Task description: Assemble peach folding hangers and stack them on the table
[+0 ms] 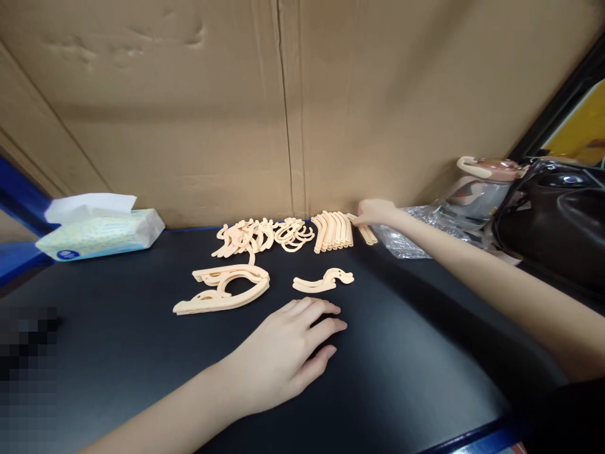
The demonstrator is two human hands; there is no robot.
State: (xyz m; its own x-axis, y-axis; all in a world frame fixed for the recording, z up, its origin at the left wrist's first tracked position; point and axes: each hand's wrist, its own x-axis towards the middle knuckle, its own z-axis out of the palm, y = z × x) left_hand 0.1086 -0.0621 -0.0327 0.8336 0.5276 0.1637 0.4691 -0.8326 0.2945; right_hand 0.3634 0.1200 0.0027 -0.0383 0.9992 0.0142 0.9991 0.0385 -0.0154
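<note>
My left hand [288,350] rests flat on the black table [401,353] with its fingers spread, holding nothing; it lies just in front of a small curved beige plastic piece [322,281]. My right hand [375,212] reaches to the back of the table and its fingers are closed on thin beige rods [367,234] beside a row of curved beige rods [333,231]. To the left lie a stack of large hook-shaped beige pieces [222,291] and a pile of smaller hooks [262,236].
A tissue pack [99,232] sits at the back left. Clear plastic wrap [411,236], a pink-lidded bottle [482,183] and a black bag [558,221] crowd the back right. A cardboard wall [283,101] closes the back. The table's blue front edge [482,438] runs at lower right.
</note>
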